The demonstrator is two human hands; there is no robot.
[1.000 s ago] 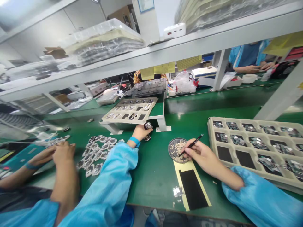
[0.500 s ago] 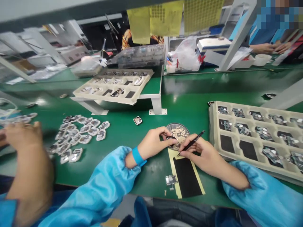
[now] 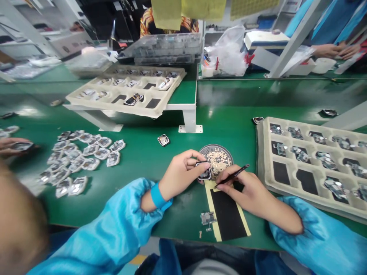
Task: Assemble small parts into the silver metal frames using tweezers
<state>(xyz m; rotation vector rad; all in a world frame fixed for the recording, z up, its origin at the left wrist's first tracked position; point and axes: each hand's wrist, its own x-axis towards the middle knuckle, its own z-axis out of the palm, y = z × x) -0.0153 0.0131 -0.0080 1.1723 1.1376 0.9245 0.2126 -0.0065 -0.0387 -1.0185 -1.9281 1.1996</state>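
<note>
My left hand [image 3: 183,172] pinches a small watch case [image 3: 204,172], its open inside with parts facing up. In my right hand [image 3: 241,183] is a pair of black tweezers [image 3: 231,176], held like a pen, tips pointing down-left near the top of a black mat [image 3: 231,215] edged with yellow tape. Just behind both hands stands a round dish [image 3: 229,151] full of tiny pale and dark pieces. A small circuit board [image 3: 208,218] lies left of the mat, with a tiny tan piece [image 3: 200,234] by it.
At right is a tray [image 3: 265,152] of circuit boards. Many watch cases [image 3: 76,164] lie at left, near a co-worker's hand [image 3: 7,147] holding another. A second tray [image 3: 149,110] sits on a raised shelf [image 3: 189,124]; one watch case [image 3: 163,140] lies before it.
My left hand has tilted the watch case so its inside shows, slightly lower. The tweezers stay near the mat's top. The co-worker's hand has moved and shows a case. The view has shifted.
</note>
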